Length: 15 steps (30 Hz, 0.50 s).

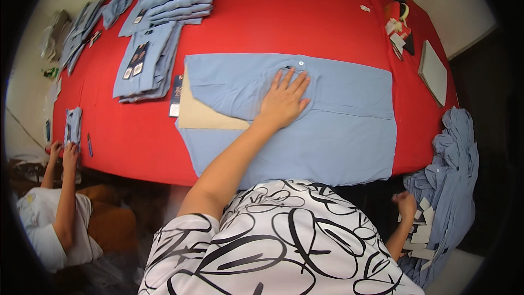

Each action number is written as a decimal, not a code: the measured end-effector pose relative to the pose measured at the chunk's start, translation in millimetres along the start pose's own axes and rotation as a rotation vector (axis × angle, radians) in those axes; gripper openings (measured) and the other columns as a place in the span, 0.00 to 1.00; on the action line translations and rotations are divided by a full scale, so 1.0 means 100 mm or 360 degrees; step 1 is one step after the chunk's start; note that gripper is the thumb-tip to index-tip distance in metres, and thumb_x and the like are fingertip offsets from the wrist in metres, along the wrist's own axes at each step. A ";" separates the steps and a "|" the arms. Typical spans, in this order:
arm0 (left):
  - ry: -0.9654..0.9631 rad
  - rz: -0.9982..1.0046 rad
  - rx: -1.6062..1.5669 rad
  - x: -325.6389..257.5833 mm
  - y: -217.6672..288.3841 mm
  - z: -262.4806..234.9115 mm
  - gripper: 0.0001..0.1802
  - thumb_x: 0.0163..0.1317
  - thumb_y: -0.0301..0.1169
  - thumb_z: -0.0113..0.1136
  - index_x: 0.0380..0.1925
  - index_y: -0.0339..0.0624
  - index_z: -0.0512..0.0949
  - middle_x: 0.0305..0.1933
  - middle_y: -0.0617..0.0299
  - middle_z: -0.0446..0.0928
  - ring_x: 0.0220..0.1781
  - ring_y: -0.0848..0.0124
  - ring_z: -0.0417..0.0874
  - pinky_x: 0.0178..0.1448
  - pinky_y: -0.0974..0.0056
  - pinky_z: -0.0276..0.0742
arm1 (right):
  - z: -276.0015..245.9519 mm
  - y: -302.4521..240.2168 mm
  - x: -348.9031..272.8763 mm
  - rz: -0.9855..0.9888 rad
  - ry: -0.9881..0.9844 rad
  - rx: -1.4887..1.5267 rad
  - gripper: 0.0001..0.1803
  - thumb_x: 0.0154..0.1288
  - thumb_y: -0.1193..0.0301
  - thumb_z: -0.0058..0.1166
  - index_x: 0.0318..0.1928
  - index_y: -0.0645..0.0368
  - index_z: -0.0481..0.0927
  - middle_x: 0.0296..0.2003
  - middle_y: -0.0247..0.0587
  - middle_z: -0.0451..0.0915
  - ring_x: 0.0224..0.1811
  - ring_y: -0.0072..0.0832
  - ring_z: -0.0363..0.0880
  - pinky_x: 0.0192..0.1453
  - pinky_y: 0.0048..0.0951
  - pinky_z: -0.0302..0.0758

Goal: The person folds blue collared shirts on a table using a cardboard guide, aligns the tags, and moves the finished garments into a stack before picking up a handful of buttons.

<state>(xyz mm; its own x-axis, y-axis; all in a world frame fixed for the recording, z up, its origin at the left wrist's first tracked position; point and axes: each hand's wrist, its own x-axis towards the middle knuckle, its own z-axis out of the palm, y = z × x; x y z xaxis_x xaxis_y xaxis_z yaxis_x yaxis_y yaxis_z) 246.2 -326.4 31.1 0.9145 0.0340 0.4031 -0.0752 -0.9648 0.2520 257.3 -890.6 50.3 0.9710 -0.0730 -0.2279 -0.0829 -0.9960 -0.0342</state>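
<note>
My left hand [285,99] lies flat with its fingers spread on a light-blue shirt [338,142]. The shirt is laid out on the red-covered table, and part of it hangs at the near edge against me. Just beyond my fingertips a white button [301,63] shows near the collar. A beige cardboard sheet [210,112] lies on the shirt, partly covered by a folded flap. Down at the right, my right hand [405,206] is beside several small white labels [421,236] on a heap of blue garments [450,180]. Its fingers are small and blurred.
Stacks of folded blue shirts [146,71] with dark tags stand at the far left. A dark hang tag [176,98] lies beside the cardboard. At the left edge another person's hands [70,155] handle a folded garment. A white pad [434,74] rests at the right.
</note>
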 end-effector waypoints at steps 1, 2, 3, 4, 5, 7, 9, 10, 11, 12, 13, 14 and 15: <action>0.0062 0.0006 -0.0050 0.00 0.02 -0.02 0.32 0.65 0.40 0.58 0.68 0.43 0.66 0.74 0.58 0.62 0.78 0.55 0.56 0.79 0.47 0.49 | 0.07 0.04 -0.09 -0.0045 -0.0029 -0.0058 0.28 0.53 0.51 0.67 0.44 0.63 0.82 0.38 0.56 0.83 0.47 0.45 0.82 0.51 0.41 0.75; 0.0121 0.0005 -0.0088 -0.01 0.02 -0.06 0.32 0.64 0.39 0.59 0.67 0.43 0.66 0.74 0.57 0.63 0.77 0.54 0.56 0.78 0.47 0.50 | 0.07 -0.07 -0.20 -0.0107 -0.0063 -0.0115 0.34 0.52 0.50 0.68 0.51 0.63 0.82 0.44 0.57 0.83 0.54 0.47 0.81 0.59 0.41 0.74; 0.0183 0.0001 -0.0128 -0.05 -0.01 -0.12 0.32 0.63 0.38 0.60 0.67 0.44 0.67 0.73 0.57 0.64 0.77 0.53 0.57 0.78 0.48 0.51 | 0.07 -0.23 -0.22 -0.0106 -0.0324 -0.0008 0.39 0.50 0.50 0.68 0.58 0.63 0.79 0.50 0.58 0.82 0.60 0.49 0.78 0.65 0.41 0.72; 0.0252 -0.0031 -0.0250 -0.08 -0.03 -0.18 0.31 0.63 0.39 0.61 0.66 0.45 0.68 0.72 0.56 0.65 0.75 0.53 0.59 0.77 0.47 0.52 | 0.09 -0.43 -0.24 -0.0157 -0.0579 0.0018 0.37 0.51 0.49 0.67 0.56 0.64 0.80 0.52 0.59 0.81 0.58 0.49 0.79 0.63 0.41 0.73; 0.0316 -0.0050 -0.0382 -0.09 -0.03 -0.27 0.31 0.62 0.39 0.62 0.65 0.46 0.70 0.70 0.56 0.66 0.74 0.53 0.61 0.76 0.47 0.53 | 0.27 -0.59 -0.22 -0.0237 -0.0772 0.0085 0.35 0.55 0.50 0.65 0.55 0.64 0.80 0.54 0.58 0.80 0.58 0.48 0.79 0.62 0.40 0.73; 0.0330 -0.0156 -0.0497 -0.20 -0.19 -0.51 0.32 0.58 0.39 0.65 0.64 0.47 0.72 0.67 0.54 0.69 0.71 0.52 0.64 0.74 0.46 0.56 | 0.53 -1.17 -0.36 -0.0523 -0.0792 0.0236 0.30 0.65 0.51 0.56 0.54 0.65 0.81 0.53 0.57 0.80 0.58 0.49 0.78 0.62 0.41 0.73; 0.0183 -0.0346 -0.0392 -0.50 -0.56 -0.88 0.36 0.52 0.39 0.70 0.63 0.47 0.72 0.64 0.53 0.71 0.68 0.51 0.66 0.72 0.47 0.60 | 0.89 -1.65 -0.39 -0.0699 -0.1107 0.0134 0.31 0.68 0.48 0.50 0.54 0.65 0.80 0.54 0.58 0.79 0.60 0.51 0.76 0.63 0.42 0.71; 0.0101 -0.0460 -0.0285 -0.66 -0.74 -1.08 0.37 0.50 0.40 0.72 0.63 0.47 0.72 0.63 0.53 0.71 0.67 0.51 0.67 0.72 0.49 0.62 | 1.11 -1.88 -0.41 -0.0755 -0.1234 0.0052 0.32 0.69 0.48 0.50 0.57 0.65 0.78 0.58 0.60 0.76 0.63 0.52 0.72 0.67 0.40 0.68; -0.0011 -0.0560 -0.0220 -0.84 -0.90 -1.28 0.39 0.47 0.40 0.74 0.62 0.47 0.73 0.63 0.54 0.71 0.67 0.52 0.66 0.72 0.51 0.62 | 1.19 -2.16 -0.50 -0.0865 -0.1392 0.0203 0.34 0.68 0.48 0.51 0.61 0.65 0.75 0.63 0.60 0.72 0.67 0.47 0.70 0.71 0.38 0.64; -0.0115 -0.0662 -0.0151 -0.99 -1.02 -1.43 0.40 0.45 0.40 0.76 0.61 0.48 0.73 0.63 0.55 0.71 0.67 0.52 0.66 0.72 0.53 0.63 | 1.13 -2.52 -0.62 -0.0923 -0.1624 0.0396 0.36 0.67 0.46 0.53 0.62 0.63 0.75 0.65 0.59 0.70 0.69 0.44 0.68 0.72 0.36 0.62; -0.0190 -0.0651 -0.0105 -1.08 -1.07 -1.46 0.41 0.44 0.39 0.77 0.61 0.48 0.73 0.64 0.55 0.71 0.67 0.53 0.66 0.71 0.54 0.64 | 1.08 -2.83 -0.76 -0.0975 -0.1849 0.0591 0.38 0.65 0.44 0.55 0.63 0.62 0.74 0.66 0.57 0.69 0.70 0.41 0.66 0.73 0.35 0.60; -0.0268 -0.0621 -0.0070 -1.11 -1.11 -1.46 0.41 0.43 0.38 0.77 0.61 0.48 0.74 0.64 0.56 0.71 0.67 0.53 0.66 0.71 0.55 0.64 | 1.14 -3.01 -0.88 -0.1012 -0.1933 0.0580 0.41 0.62 0.42 0.57 0.64 0.62 0.74 0.66 0.56 0.69 0.71 0.40 0.65 0.74 0.35 0.59; -0.0348 -0.0590 -0.0034 -1.14 -1.15 -1.44 0.42 0.42 0.38 0.78 0.61 0.48 0.74 0.64 0.56 0.71 0.67 0.53 0.66 0.71 0.56 0.65 | 1.21 -3.16 -1.00 -0.1047 -0.2017 0.0572 0.44 0.59 0.39 0.59 0.64 0.62 0.74 0.66 0.55 0.69 0.71 0.40 0.64 0.74 0.35 0.59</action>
<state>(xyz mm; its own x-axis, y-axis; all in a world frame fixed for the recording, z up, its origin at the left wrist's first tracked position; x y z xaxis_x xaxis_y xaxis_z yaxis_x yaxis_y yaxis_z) 92.9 -182.0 83.0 0.9438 0.3189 0.0866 0.2681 -0.8922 0.3635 159.4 -562.7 -33.4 0.0297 0.6600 -0.7506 0.0518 -0.7510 -0.6583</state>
